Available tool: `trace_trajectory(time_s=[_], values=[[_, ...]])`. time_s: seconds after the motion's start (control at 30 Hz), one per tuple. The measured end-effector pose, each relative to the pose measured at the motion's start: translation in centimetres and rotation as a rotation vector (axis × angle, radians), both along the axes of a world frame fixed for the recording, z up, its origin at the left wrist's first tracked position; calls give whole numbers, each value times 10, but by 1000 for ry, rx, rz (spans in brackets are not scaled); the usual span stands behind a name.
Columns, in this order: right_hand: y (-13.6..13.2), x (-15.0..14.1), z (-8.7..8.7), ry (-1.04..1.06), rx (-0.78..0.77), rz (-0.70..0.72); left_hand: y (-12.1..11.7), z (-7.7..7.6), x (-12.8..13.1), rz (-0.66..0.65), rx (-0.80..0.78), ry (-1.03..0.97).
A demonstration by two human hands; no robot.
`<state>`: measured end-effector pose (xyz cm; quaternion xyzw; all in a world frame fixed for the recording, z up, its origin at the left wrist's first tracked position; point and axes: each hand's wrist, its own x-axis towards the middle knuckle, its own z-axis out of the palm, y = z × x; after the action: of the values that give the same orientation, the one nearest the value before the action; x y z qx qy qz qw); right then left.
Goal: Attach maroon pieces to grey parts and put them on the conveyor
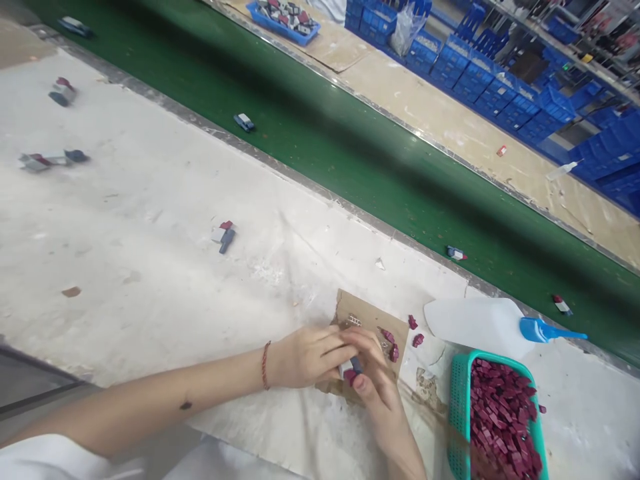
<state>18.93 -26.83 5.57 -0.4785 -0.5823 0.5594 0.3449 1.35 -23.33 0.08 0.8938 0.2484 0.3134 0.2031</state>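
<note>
My left hand (307, 358) and my right hand (381, 393) meet over a brown cardboard piece (373, 308) on the white worktop. Between their fingers sits a small toy-like plastic piece (347, 370) in white, blue-grey and maroon. The right thumb touches its maroon end, while the left fingers reach over its top and hide part of it. Small maroon parts (394, 351) lie on the cardboard beside the right hand. Two more maroon parts (418, 341) rest just past its right edge.
A teal basket (459, 407) of maroon parts stands at right, by a white bottle (477, 323) with a blue nozzle, lying down. A green conveyor belt (320, 133) carries several small pieces. Assembled pieces (224, 237) lie on the left worktop. Beyond is a blue tray (300, 35).
</note>
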Motion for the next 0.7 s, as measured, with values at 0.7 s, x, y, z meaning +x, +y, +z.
trace_trajectory(time_s=[0.7], values=[[7, 22, -15, -255, 310, -477, 190, 18, 2, 656, -146, 188]])
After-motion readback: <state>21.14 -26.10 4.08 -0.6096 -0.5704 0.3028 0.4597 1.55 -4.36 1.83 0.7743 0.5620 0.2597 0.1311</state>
